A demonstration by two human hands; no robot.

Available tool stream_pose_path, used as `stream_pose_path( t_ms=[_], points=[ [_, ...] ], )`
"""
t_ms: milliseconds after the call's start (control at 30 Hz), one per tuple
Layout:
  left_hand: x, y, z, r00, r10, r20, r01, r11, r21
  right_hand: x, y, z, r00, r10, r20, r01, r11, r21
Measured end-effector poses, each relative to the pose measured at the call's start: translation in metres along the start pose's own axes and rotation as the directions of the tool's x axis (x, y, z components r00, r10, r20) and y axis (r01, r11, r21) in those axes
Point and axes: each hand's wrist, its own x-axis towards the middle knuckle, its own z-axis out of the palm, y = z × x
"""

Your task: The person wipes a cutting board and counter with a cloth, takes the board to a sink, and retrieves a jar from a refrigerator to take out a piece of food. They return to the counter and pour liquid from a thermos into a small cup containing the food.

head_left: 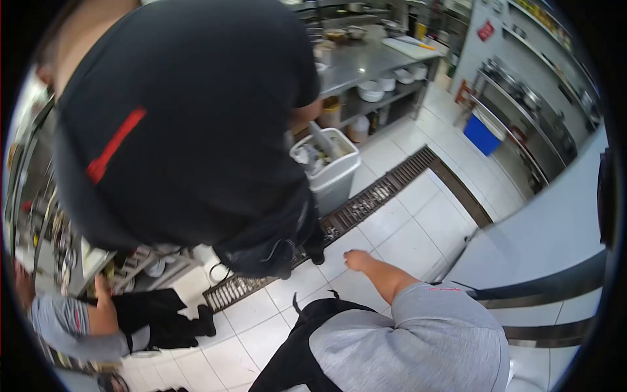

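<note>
My right hand (358, 260) hangs low in front of me over the white tiled floor. Its fingers look curled in, and I see nothing in them. The grey sleeve (444, 313) and black apron (287, 356) at the bottom belong to me. My left hand is out of the picture. Close ahead stands a person in a black shirt (196, 117), back toward me, hands hidden. Beyond my right hand, a long floor drain grate (379, 196) crosses the tiles. A white bin (333, 170) with rubbish in it stands beside that grate.
Another person in grey (85, 326) works at a counter on the left. A steel table (359, 59) with white bowls (371, 91) below stands at the back. A blue container (483, 130) sits under a rack at right. A large pale panel (535, 228) rises near my right.
</note>
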Motion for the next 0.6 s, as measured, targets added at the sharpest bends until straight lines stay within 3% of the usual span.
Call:
stream_pose_path(
  t_ms=[100,167,300,333,367,400,433,467,500,567,600],
  points=[
    [0.063,0.068,0.037,0.906,0.08,0.416,-0.076,0.997,-0.026,-0.028,0.081,-0.018,0.936,0.342,-0.081,-0.336,0.939,0.075],
    [0.106,0.114,0.066,0.798,0.16,0.581,-0.158,0.986,-0.054,-0.063,0.118,-0.017,0.895,0.443,-0.054,-0.433,0.892,0.131],
    [0.174,0.261,0.135,0.555,0.508,0.659,-0.369,0.86,-0.353,-0.153,0.149,0.029,0.82,0.572,-0.029,-0.546,0.796,0.262],
    [0.177,0.318,0.149,0.344,0.758,0.554,-0.614,0.628,-0.478,-0.174,0.149,0.052,0.792,0.61,0.022,-0.592,0.759,0.272],
    [0.138,0.426,0.075,0.141,0.849,0.509,-0.891,0.334,-0.309,-0.194,0.145,0.067,0.755,0.632,0.179,-0.656,0.721,0.221],
    [0.141,0.459,0.118,0.095,0.846,0.524,-0.8,0.378,-0.466,-0.213,0.14,0.08,0.696,0.64,0.325,-0.708,0.687,0.164],
    [0.14,0.499,0.155,0.047,0.845,0.532,-0.683,0.416,-0.601,-0.231,0.14,0.108,0.742,0.584,0.33,-0.662,0.716,0.222],
    [0.13,0.541,0.158,-0.016,0.85,0.527,-0.671,0.381,-0.636,-0.245,0.135,0.122,0.698,0.573,0.429,-0.673,0.729,0.122],
    [0.113,0.588,0.155,-0.078,0.85,0.522,-0.655,0.351,-0.669,-0.252,0.137,0.145,0.649,0.522,0.553,-0.701,0.693,0.167],
    [0.083,0.655,0.147,-0.138,0.852,0.504,-0.666,0.296,-0.684,-0.261,0.141,0.186,0.63,0.514,0.582,-0.73,0.648,0.219],
    [0.077,0.679,0.16,-0.139,0.84,0.525,-0.621,0.339,-0.707,-0.259,0.149,0.198,0.627,0.495,0.602,-0.744,0.608,0.276]
  ],
)
